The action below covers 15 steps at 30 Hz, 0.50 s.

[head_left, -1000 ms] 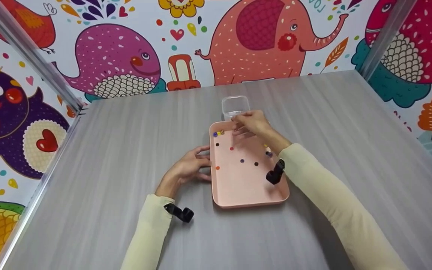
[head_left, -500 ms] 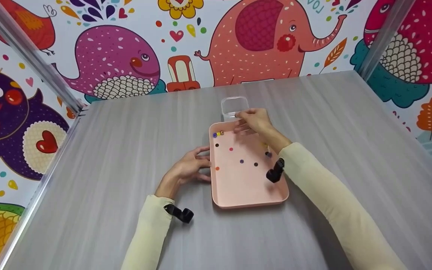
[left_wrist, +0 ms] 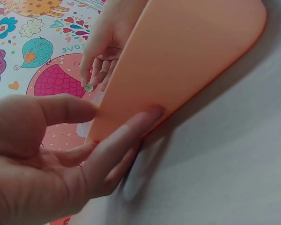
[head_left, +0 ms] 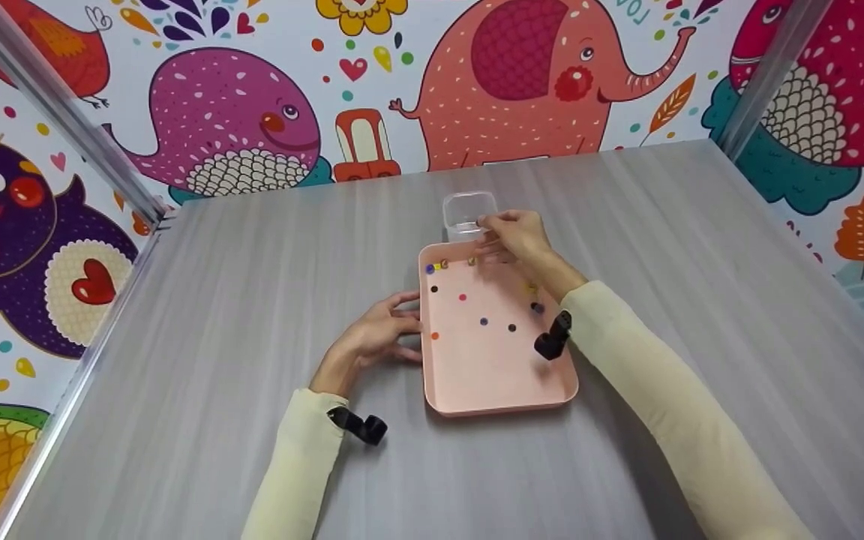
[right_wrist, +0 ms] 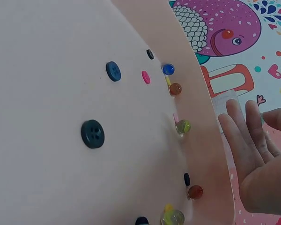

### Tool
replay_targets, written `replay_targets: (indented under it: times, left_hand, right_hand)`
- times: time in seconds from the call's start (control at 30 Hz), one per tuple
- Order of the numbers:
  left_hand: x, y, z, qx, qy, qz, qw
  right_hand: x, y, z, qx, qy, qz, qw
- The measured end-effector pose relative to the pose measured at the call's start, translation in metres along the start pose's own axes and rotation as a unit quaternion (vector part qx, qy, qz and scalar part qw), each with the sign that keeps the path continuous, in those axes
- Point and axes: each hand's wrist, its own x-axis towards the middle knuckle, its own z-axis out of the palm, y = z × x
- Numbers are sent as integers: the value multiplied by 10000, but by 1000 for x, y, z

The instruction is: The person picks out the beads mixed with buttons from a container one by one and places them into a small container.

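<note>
My right hand (head_left: 518,234) is at the far end of a pink tray (head_left: 477,375), close to the near right corner of a clear plastic container (head_left: 469,202). Between its thumb and index finger it pinches a small clear greenish marble (left_wrist: 88,87), visible in the left wrist view; the other fingers extend loosely. My left hand (head_left: 383,330) touches the outside of the tray's left wall with straight fingertips. Inside the tray lie several buttons, including a dark green button (right_wrist: 92,134) and a blue button (right_wrist: 113,71), and several marbles, such as a blue marble (right_wrist: 168,69).
Marbles and buttons gather along the tray's far wall, including a yellow-green marble (right_wrist: 183,126) and a brown marble (right_wrist: 195,192). A grey table (head_left: 252,285) bears the tray and container. Walls with printed animals (head_left: 237,120) stand behind and beside it, with metal posts at the corners.
My right hand has shifted slightly right and away from me, toward the container's right corner, uncovering a marble at the tray's far wall. The left hand and tray have stayed in place.
</note>
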Motion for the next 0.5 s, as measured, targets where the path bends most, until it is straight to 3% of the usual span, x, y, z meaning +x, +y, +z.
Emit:
replay_targets:
  times: [0.5]
  left_hand:
    - [1, -2, 1, -98, -42, 113, 9999]
  right_hand:
    - [7, 4, -3, 81, 62, -60, 9999]
